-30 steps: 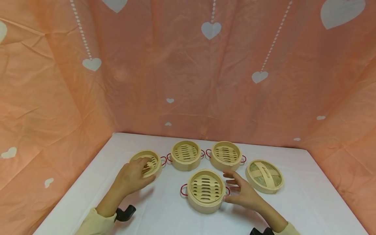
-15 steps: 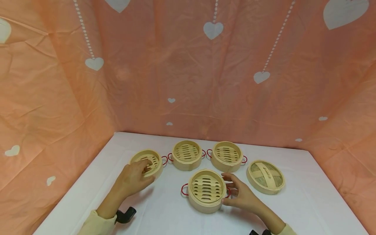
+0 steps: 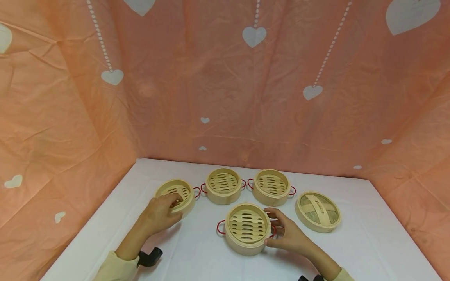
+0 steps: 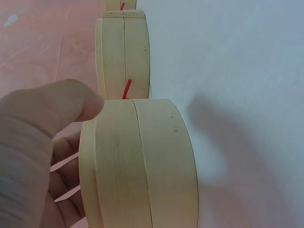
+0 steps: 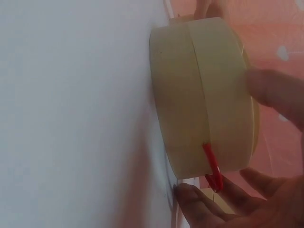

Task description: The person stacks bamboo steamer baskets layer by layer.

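Over the near rim of the left bamboo steamer basket (image 3: 187, 210), my left hand (image 3: 158, 212) curls its fingers inside, with the thumb along the outer wall. The left wrist view shows that thumb (image 4: 78, 102) at the rim; the fingertips are hidden behind the basket wall. My right hand (image 3: 290, 234) holds the front steamer basket (image 3: 247, 226) by its right side, around the red handle. In the right wrist view its thumb (image 5: 273, 92) touches the rim, while the other fingers (image 5: 204, 199) lie about the red handle (image 5: 212, 164). Both baskets sit on the table, slats facing up.
Two more steamer baskets, back left (image 3: 223, 186) and back right (image 3: 270, 187), stand at the rear. A woven bamboo lid (image 3: 318, 211) lies to the right. A white cloth (image 3: 197, 253) covers the table; a peach curtain (image 3: 225, 97) with hearts encloses it.
My right hand has moved left, from just beside the front basket to its side and handle. The left hand has drawn back slightly at its basket. The baskets stay in place.
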### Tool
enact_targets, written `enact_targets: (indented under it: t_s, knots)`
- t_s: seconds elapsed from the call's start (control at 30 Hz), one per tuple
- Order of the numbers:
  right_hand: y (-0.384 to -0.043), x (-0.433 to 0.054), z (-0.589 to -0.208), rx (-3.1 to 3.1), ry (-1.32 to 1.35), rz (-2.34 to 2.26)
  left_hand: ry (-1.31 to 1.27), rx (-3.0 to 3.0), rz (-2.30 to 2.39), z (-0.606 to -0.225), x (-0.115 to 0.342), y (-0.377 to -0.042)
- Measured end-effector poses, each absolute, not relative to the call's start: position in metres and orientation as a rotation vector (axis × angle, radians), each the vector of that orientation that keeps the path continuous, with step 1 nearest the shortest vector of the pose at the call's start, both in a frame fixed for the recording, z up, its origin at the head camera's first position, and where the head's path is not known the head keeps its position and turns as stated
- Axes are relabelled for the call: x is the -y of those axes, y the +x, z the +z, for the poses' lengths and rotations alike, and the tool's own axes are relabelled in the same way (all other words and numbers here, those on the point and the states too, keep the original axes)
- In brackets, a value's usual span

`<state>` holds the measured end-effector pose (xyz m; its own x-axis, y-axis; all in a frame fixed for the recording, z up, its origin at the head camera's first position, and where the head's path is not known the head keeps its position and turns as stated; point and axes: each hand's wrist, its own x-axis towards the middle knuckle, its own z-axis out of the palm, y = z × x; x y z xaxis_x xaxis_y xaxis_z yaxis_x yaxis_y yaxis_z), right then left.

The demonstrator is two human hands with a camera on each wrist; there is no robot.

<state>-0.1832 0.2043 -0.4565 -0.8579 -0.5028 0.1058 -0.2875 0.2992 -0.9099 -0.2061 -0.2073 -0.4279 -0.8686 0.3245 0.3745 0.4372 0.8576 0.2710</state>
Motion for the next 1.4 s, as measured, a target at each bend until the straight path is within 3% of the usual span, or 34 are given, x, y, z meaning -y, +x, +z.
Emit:
enact_targets:
  t_s: [1.4]
  knots:
    - [-0.1824, -0.2010, -0.4551, -2.382, -0.734, -1.562, -0.527, 2.634, -0.427, -0.4296, 0.2005, -0.2084]
